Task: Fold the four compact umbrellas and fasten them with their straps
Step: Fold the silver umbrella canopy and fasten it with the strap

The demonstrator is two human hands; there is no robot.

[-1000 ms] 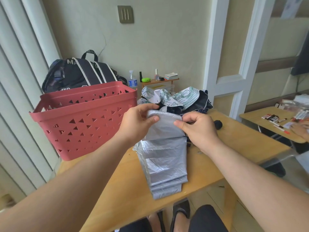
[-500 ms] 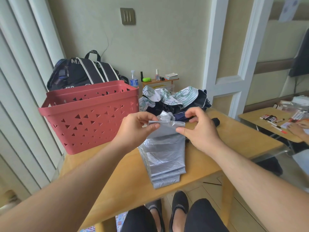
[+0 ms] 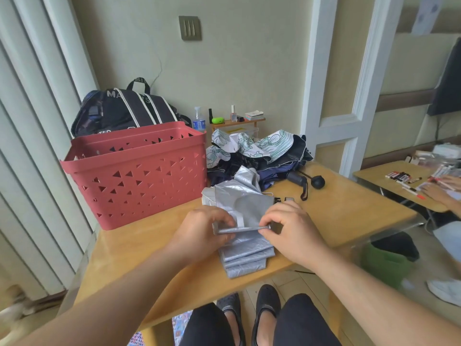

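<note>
Pinching one crosswise pleat, left hand [image 3: 202, 233] and right hand [image 3: 289, 227] grip the silver umbrella [image 3: 245, 242] — long axis 12-to-6, equally near both.

light: soft, even daylight, fairly bright
shadows: faint under the red basket [image 3: 139, 171]
glare: mild sheen on the silver umbrella [image 3: 245, 248] right of the basket
edges: wide-angle bending; far right of the basket blurred

hands: 2 [image 3: 199, 233] [image 3: 293, 231] | silver umbrella [image 3: 245, 255]: 1 | red basket [image 3: 139, 171]: 1 | backpack [image 3: 124, 108]: 1
</note>
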